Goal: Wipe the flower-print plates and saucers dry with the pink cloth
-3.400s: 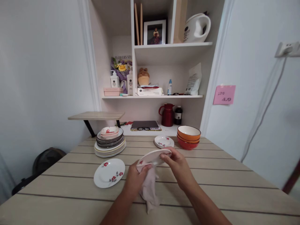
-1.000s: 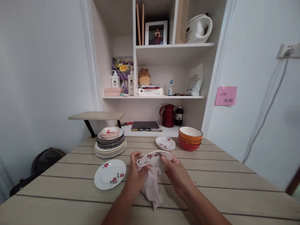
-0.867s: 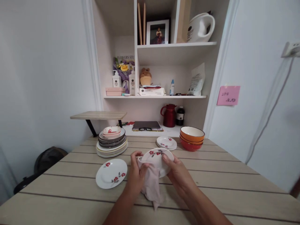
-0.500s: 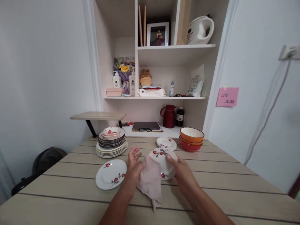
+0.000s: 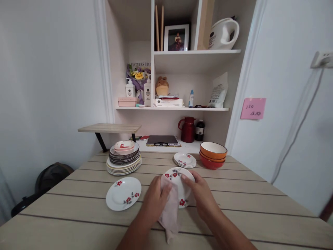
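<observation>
A white plate with red flowers (image 5: 184, 189) is tilted up above the table, its right edge gripped by my right hand (image 5: 201, 191), thumb on the face and fingers behind. My left hand (image 5: 156, 196) is closed on a pale pink cloth (image 5: 169, 211), which wraps the plate's left edge and hangs down below it. The left fingertips are hidden behind the cloth and plate. Left of my hands, another flowered plate (image 5: 122, 194) lies flat on the table. Behind the held plate sits a short stack of small flowered plates (image 5: 184, 159).
At the back left stands a tall stack of plates (image 5: 124, 161) topped by small pink dishes (image 5: 124, 147). Orange and red bowls (image 5: 213, 152) are stacked at the back right. Behind the slatted table (image 5: 85, 205), a red jug (image 5: 187, 130) and a dark bottle (image 5: 199, 130) stand under the shelves.
My left hand has gone from spread fingers to closed on the cloth at the plate's left edge. The plate has shifted slightly left and down, with my right hand still holding it.
</observation>
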{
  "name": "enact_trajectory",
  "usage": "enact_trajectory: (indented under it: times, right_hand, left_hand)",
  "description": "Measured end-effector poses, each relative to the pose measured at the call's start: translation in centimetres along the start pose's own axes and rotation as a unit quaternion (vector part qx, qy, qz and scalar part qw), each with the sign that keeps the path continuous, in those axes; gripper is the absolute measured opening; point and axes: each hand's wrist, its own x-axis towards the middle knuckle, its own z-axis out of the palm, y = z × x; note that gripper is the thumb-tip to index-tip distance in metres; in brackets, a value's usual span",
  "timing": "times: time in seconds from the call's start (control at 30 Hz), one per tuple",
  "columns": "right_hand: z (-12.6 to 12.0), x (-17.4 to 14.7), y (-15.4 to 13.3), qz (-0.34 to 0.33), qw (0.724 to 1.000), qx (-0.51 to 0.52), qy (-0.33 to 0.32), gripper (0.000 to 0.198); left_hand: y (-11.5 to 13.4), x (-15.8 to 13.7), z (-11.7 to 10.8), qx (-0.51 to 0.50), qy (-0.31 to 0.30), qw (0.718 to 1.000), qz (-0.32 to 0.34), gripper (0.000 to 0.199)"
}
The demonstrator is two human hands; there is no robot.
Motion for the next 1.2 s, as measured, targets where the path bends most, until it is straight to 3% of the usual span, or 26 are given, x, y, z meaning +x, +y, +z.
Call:
enact_trajectory:
  times: [0.1,0.23,0.33,0.4,0.47,0.57,0.63,0.8,0.93,1.2]
  right_hand:
    - [0.3,-0.2,0.1,0.002,1.0,0.021,-0.012,0.034]
    - [0.5,-0.5,-0.4,0.01,0.996,0.043,-0.073,0.03]
    - [0.3,-0.6,-1.2,-0.113,0.987,-0.086,-0.076,0.018]
    - [0.1,-0.7,-1.7,-0.238,0.948,-0.205,-0.056,0.019]
    - [0.0,-0.8,-2.1,-0.32,0.897,-0.292,-0.083,0.025]
    - [0.2,-1.2,-2.3,-0.329,0.865,-0.344,-0.156,0.017]
    - [0.4,-1.3,-2.4,-0.297,0.883,-0.318,-0.175,0.011]
    - [0.8,-1.3,-2.1,-0.198,0.946,-0.163,-0.197,0.011]
    - [0.9,-1.3,-1.6,-0.132,0.969,-0.082,-0.194,0.013]
    - [1.2,-1.5,-1.0,-0.069,0.991,0.016,-0.11,0.023]
  left_hand:
    - [0.4,-0.1,0.3,-0.073,-0.045,0.995,-0.042,0.035]
    - [0.9,0.2,-0.2,-0.123,-0.029,0.991,-0.054,0.03]
    - [0.7,0.3,-0.5,-0.045,0.016,0.999,-0.012,0.022]
    - [0.4,0.3,-0.6,0.026,0.037,0.998,0.05,0.019]
    - [0.1,0.3,-0.6,0.09,0.036,0.988,0.124,0.022]
    - [0.2,0.2,-0.5,0.15,0.019,0.971,0.187,0.024]
    - [0.7,0.1,-0.5,0.143,0.025,0.973,0.179,0.02]
    - [2.0,0.1,-0.8,0.043,0.035,0.996,0.063,0.012]
    - [2.2,0.0,-0.8,-0.031,0.044,0.999,-0.001,0.016]
    - [2.7,0.1,-0.6,-0.132,0.068,0.985,-0.087,0.025]
